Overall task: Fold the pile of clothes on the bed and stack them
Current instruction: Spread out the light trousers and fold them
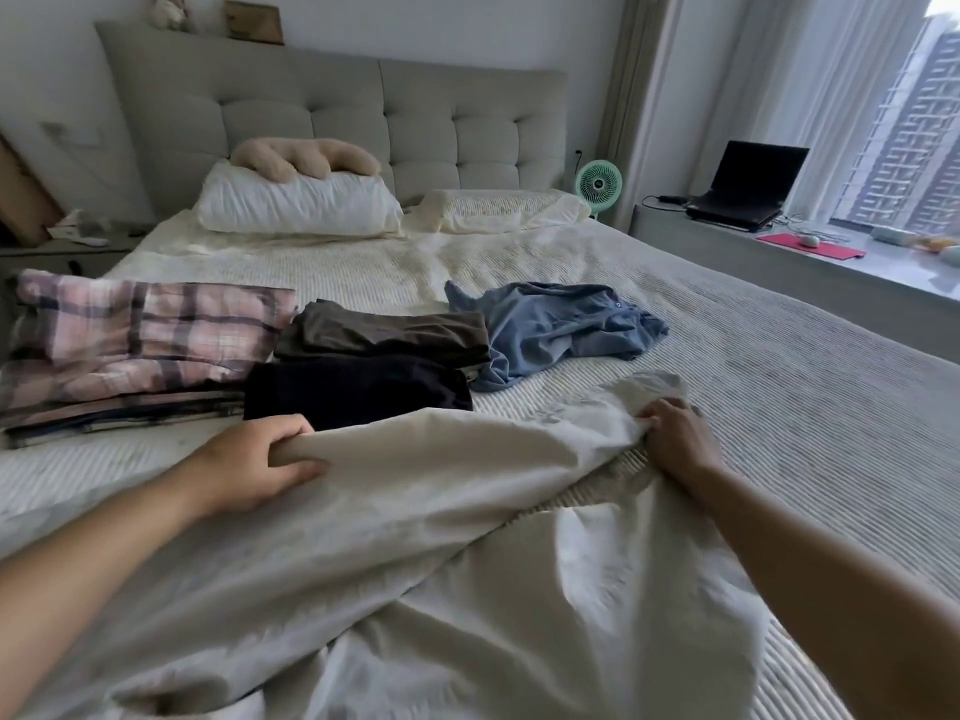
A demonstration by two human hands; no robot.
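Task roughly past halfway, judging by the layout. Folded so far: a pink plaid garment (pixel 140 330) lying on a low stack at the left edge of the bed (pixel 779 366), a brown folded piece (pixel 384 332) just beside it, and a black folded piece (pixel 358 389) touching the brown one on its near side. These sit side by side rather than in one stack, so consolidation appears not yet done. Unfolded: a blue shirt (pixel 556 330) crumpled mid-bed, its edge touching the brown and black pieces. In hand: a large pale cream garment (pixel 441 511) spread across the near part of the bed, far edge raised. Left hand (pixel 260 467) has its fingers curled round a bunched fold of that edge; right hand (pixel 675 439) pinches the cloth at the far right corner, fingers bent into the fabric. Likely step: a first fold of the cream piece. Remaining: finish this one, fold the blue shirt, stack everything.
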